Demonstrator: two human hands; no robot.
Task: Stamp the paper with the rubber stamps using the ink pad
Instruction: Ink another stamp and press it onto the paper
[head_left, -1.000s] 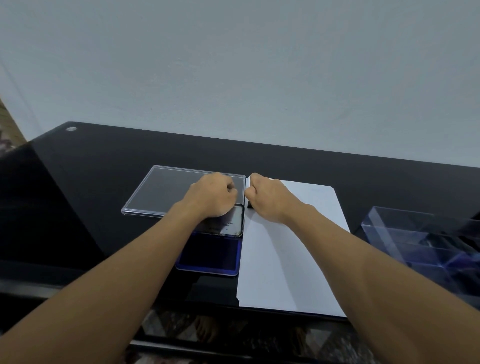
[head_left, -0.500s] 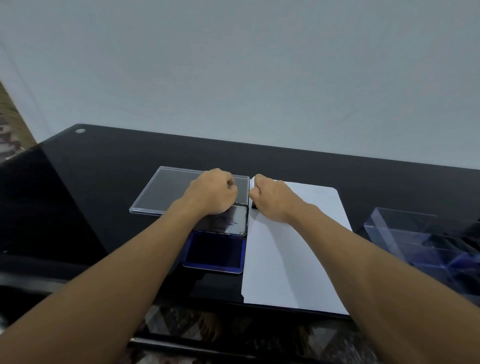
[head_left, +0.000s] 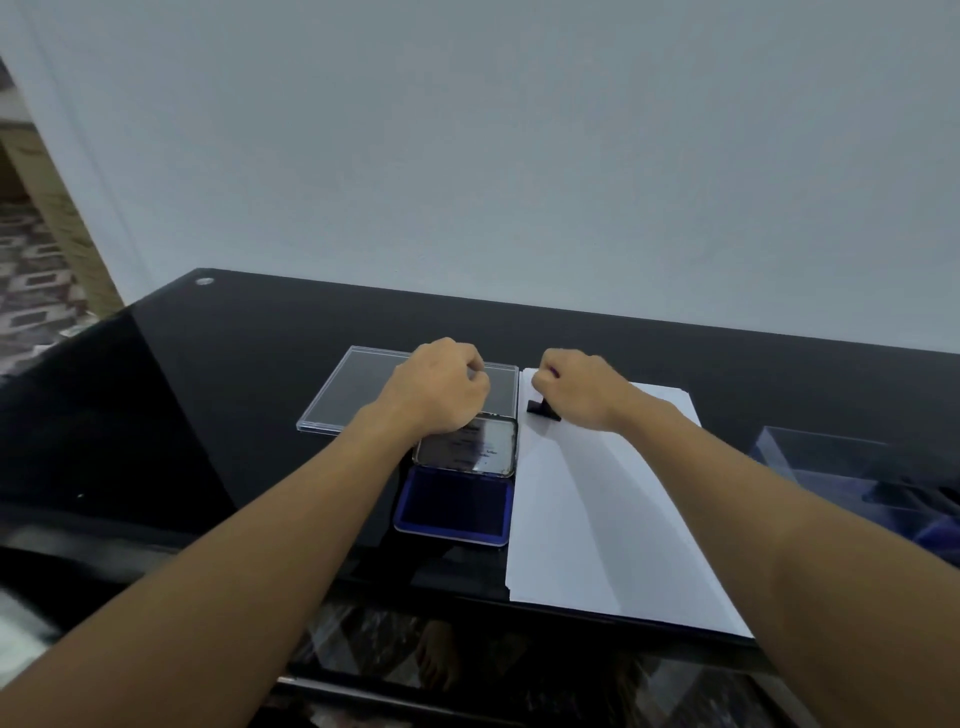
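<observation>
Mid-frame, the right hand (head_left: 576, 391) pinches the small, light-looking rubber stamp (head_left: 543, 408) by its handle, base on the upper-left corner of the paper (head_left: 597, 519); the left hand (head_left: 441, 389) curls above the open ink pad (head_left: 457, 506), its hold unclear.

2 hands: left hand (head_left: 441, 389), right hand (head_left: 576, 389); 1 rubber stamp (head_left: 543, 408); 1 ink pad (head_left: 457, 504); 1 paper sheet (head_left: 597, 519); 1 clear lid (head_left: 363, 389); 1 clear box (head_left: 857, 467).

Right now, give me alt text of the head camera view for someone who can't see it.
The right hand holds a small black rubber stamp on the far left corner of a white paper sheet on a glossy black table. The curled left hand is beside it, above an open blue ink pad.
</observation>
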